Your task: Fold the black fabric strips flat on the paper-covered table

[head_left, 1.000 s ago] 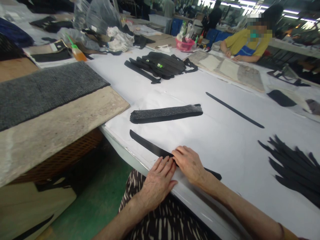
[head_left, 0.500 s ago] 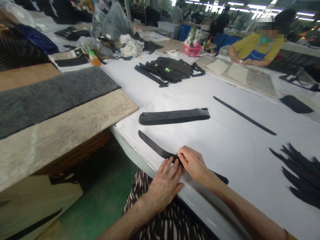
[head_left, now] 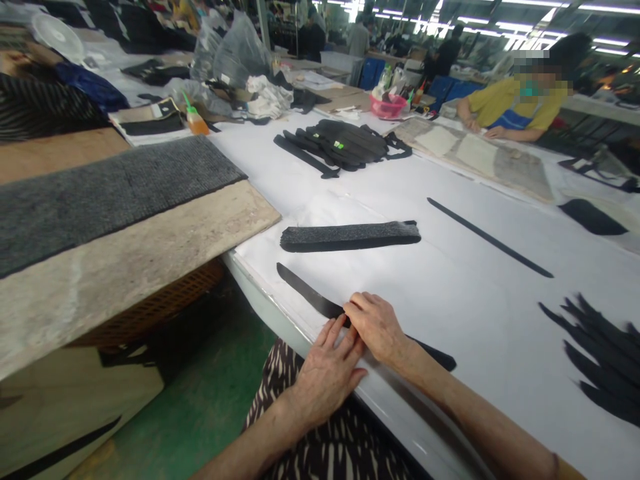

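A long black fabric strip lies along the near edge of the white table, its two ends showing on either side of my hands. My left hand rests with fingers outstretched, their tips on the strip's near side. Curled fingers of my right hand pinch the strip's edge right beside those fingertips; the exact grip is hidden under the hand. Just beyond lies a neat stack of grey-black strips. Farther right, a single thin black strip lies slantwise on the table.
Loose black strips fan out at the right. A heap of black pieces with green tags lies farther back. At left, a board bears grey ribbed fabric. A co-worker sits across, behind a pink basket.
My right hand has slid a little to the left along the strip, closer to my left fingertips. My left hand stays nearly in place. The view has tipped slightly upward.
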A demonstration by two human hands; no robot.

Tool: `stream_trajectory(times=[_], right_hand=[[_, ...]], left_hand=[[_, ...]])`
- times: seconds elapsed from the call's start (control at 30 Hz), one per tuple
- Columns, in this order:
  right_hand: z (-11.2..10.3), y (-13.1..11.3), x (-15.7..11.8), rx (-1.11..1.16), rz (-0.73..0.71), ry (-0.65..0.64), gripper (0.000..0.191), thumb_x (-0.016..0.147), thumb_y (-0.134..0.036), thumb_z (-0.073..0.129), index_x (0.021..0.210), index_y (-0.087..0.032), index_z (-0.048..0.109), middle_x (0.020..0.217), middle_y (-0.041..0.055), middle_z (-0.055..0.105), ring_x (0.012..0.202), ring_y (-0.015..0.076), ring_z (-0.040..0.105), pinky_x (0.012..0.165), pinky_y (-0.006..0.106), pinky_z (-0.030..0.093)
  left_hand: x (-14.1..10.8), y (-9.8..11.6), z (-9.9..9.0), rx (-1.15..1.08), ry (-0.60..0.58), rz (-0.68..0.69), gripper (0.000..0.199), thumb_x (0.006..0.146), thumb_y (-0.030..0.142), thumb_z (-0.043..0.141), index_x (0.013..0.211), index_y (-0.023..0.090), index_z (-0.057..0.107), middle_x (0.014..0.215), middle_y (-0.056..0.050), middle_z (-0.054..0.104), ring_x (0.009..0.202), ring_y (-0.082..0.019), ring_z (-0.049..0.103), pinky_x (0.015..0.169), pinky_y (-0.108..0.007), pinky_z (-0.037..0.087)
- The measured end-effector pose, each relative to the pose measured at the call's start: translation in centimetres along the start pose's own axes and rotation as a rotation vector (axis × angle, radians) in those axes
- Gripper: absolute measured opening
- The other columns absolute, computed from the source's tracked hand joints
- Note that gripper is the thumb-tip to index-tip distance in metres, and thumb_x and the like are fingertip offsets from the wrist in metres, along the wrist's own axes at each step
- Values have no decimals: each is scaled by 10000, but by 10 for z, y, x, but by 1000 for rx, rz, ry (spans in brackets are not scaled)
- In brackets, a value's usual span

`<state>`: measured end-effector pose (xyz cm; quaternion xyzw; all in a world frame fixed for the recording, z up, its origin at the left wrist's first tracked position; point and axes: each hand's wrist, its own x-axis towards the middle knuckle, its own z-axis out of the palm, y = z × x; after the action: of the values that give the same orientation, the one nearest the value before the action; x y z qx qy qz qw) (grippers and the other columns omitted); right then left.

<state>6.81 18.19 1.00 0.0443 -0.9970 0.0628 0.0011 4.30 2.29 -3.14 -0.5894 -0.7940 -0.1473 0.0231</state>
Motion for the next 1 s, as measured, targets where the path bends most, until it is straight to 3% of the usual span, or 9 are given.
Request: stream_trajectory(times=[0.13,0.27,0.4,0.6,0.77,1.0], right_hand=[[3,0,6,13,35,-1,80,825,-104,510,783,-161,545,851,55,564,796,186,494,690,304,349],[10,-2,6,212,228,69,161,883,-95,432,771,-171,519,801,12,551,748,136,495,683,262,347],[9,1,3,384,282,69,202,921,-135,390,778,-182,524,789,-9,542,707,112,484,669,242,342],[3,8,-8,291,234,22,159,872,-99,453,884,-199,576,866,10,573,795,140,518,687,263,362],[15,6,-11,121,213,106,182,832,-41,482,800,-193,576,793,18,563,763,163,507,662,285,352],[15,2,-3,-25,19,247,215,752,37,503,742,-175,539,777,38,531,735,183,449,657,306,321]], left_hand=[[0,0,-1,4,0,6,512,918,442,447,1347,164,431,1382,-88,459,1341,-337,309,1106,-479,317],[0,1,-2,-9,-4,-3,501,917,442,449,1335,166,442,1394,-100,444,1344,-328,310,1117,-473,301],[0,2,0,1,14,-3,511,908,444,468,1330,157,448,1403,-108,435,1344,-331,308,1108,-480,312],[-3,0,1,-45,133,-6,413,891,379,522,1216,125,543,1373,-142,465,1314,-339,361,1050,-502,404],[-3,-1,-2,-130,211,12,319,891,295,524,1114,76,585,1266,-181,543,1271,-339,415,998,-518,466],[-9,-18,-25,-259,446,-47,153,880,115,500,974,105,621,1031,-117,642,1053,-223,561,904,-371,528]])
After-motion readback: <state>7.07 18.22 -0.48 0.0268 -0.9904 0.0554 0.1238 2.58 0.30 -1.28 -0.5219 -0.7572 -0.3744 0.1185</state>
